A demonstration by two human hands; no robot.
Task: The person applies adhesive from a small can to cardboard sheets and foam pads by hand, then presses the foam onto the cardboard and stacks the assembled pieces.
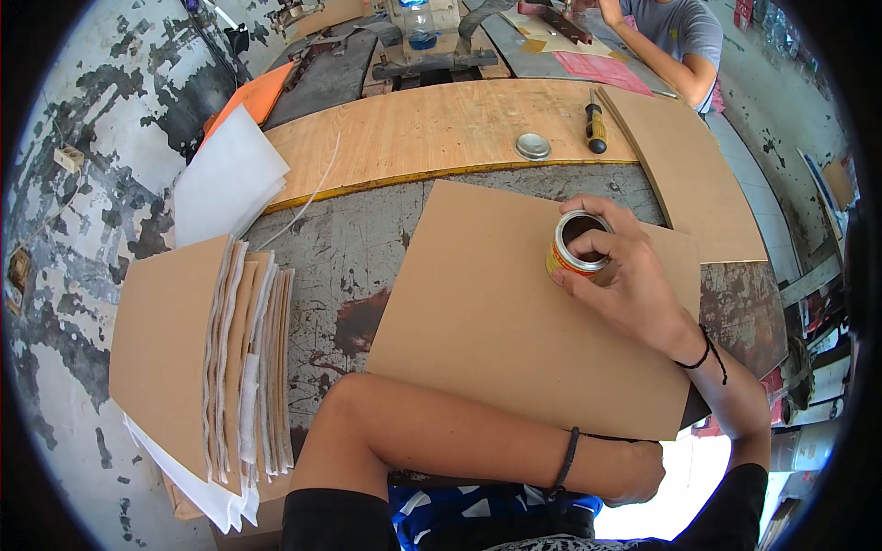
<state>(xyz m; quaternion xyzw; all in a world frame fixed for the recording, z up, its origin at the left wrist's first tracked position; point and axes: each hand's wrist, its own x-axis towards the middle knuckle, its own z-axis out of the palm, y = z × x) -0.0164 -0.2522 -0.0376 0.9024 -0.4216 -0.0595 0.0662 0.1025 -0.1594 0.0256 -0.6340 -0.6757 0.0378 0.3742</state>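
Observation:
My right hand (620, 271) is closed around a small open tin can (562, 253) with a yellow and red label. The thumb presses its near side, and one finger bends over the rim into the mouth. Inside, the can looks dark brown. It stands on a sheet of brown cardboard (496, 303) lying at an angle on the worn bench. My left forearm crosses the sheet's near edge. At that edge, by the lower right, my left hand (634, 473) is bent down at the wrist, its fingers hidden from view.
At left stands a stack of brown boards (170, 340) with white padding, beside white foam sheets (225, 184). A round metal lid (533, 146) and a yellow-black screwdriver (595, 129) lie on the wooden plank (413, 129). A long board (703, 174) lies at right. Another person (680, 46) sits across the bench.

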